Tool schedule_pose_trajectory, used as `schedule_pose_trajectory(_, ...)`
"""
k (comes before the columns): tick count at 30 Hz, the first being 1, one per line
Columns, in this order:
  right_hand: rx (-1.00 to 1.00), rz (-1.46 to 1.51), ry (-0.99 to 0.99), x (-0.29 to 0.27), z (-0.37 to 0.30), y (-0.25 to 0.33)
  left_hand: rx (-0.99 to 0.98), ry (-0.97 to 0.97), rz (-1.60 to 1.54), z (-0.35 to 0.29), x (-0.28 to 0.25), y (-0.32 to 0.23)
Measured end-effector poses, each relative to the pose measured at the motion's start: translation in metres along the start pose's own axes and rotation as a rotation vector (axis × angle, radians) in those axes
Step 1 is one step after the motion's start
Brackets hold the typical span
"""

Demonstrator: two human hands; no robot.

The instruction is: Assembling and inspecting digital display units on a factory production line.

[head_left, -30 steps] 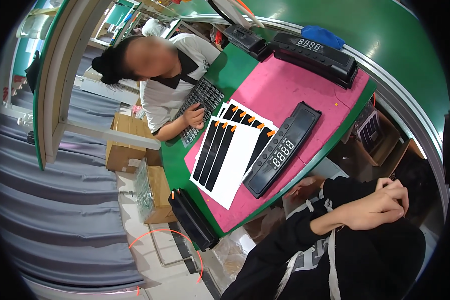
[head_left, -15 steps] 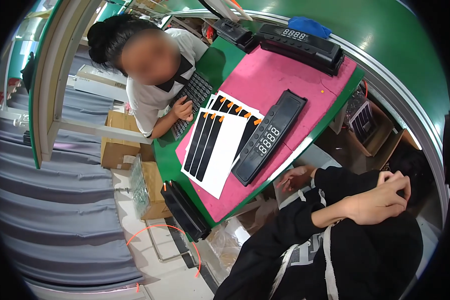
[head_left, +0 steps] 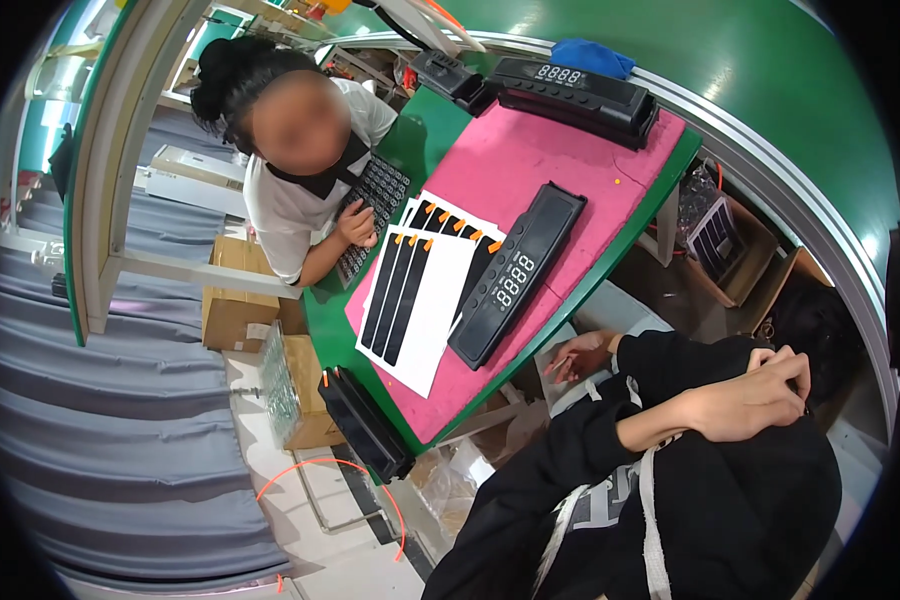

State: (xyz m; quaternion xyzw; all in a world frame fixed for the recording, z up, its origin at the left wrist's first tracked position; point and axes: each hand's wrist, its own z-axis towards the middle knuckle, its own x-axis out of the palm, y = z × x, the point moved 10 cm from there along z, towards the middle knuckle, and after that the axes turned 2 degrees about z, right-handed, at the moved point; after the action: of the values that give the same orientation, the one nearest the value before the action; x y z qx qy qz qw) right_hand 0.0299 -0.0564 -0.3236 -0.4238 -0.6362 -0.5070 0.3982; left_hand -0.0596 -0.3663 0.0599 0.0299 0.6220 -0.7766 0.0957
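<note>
My left hand lies across my body on the black sleeve of my right arm. Its fingers are curled on the cloth, fingertips partly hidden. Below the table's near edge, my right hand has loosely bent fingers, apart, with nothing visible in them. Nearest to it on the pink mat is a long black digital clock, white digits facing up. Beside the clock lie overlapping white sheets bearing black strips with orange tabs.
Across the green table a co-worker's hand rests on a sheet of small digit panels. Another black clock stands at the far edge. Black housings sit at the left corner. An open carton is below, right.
The view has shifted slightly, so the table and its things appear a little further left. Both my hands keep nearly the same pose.
</note>
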Motion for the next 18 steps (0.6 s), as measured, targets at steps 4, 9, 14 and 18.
schedule_pose_trajectory(4, 0.016, 0.036, 0.229, 0.028, -0.013, -0.003, 0.019, -0.015, -0.008, -0.009, -0.017, -0.005)
schedule_pose_trajectory(9, 0.089, -0.069, 0.796, 0.095, -0.053, -0.016, 0.034, -0.161, 0.181, -0.007, -0.042, -0.014)
schedule_pose_trajectory(14, 0.227, -0.208, 1.339, 0.18, -0.125, -0.014, 0.641, -0.21, 1.35, 0.034, 0.025, -0.006)
schedule_pose_trajectory(18, 0.295, -0.306, 1.75, 0.247, -0.22, -0.019, 1.008, -0.039, 1.517, 0.03, 0.06, -0.021)
